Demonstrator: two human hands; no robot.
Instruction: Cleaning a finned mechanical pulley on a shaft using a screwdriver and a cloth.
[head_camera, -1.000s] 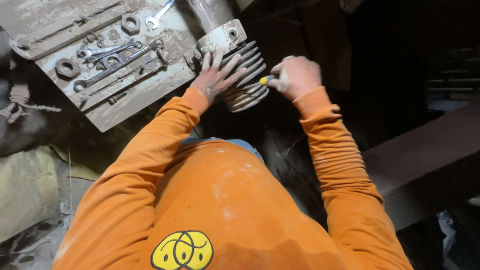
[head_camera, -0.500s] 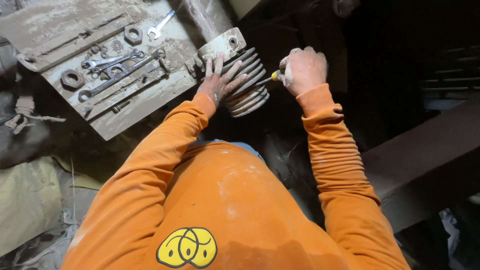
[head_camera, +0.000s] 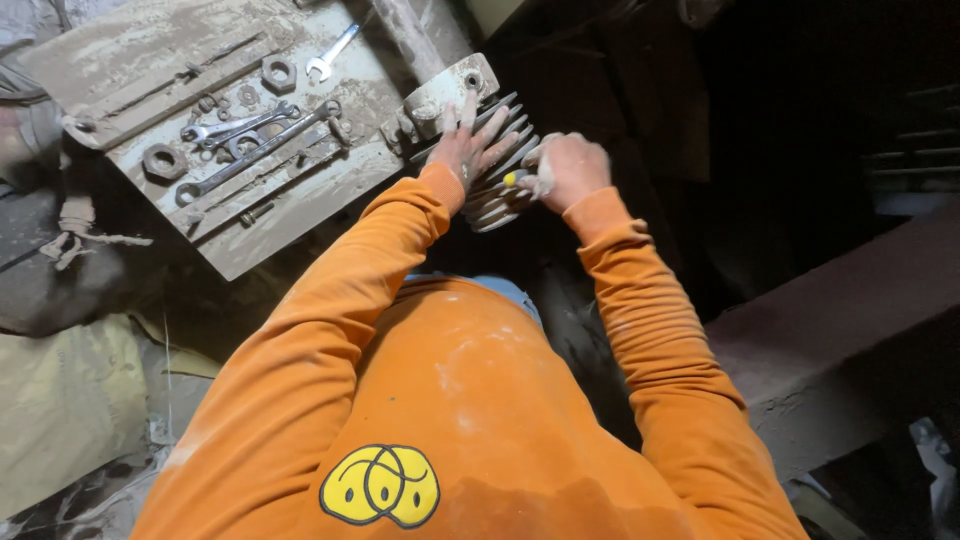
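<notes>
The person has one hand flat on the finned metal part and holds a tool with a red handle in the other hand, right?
Not quite. The head view shows the handle is yellow, not red. The left hand does lie flat on the finned metal part, and the right hand grips the tool with the yellow handle.

An orange long-sleeved shirt (head_camera: 470, 400) covers the person, dusty in patches. It bears 1 round yellow emblem (head_camera: 380, 486) with black loops.
</notes>
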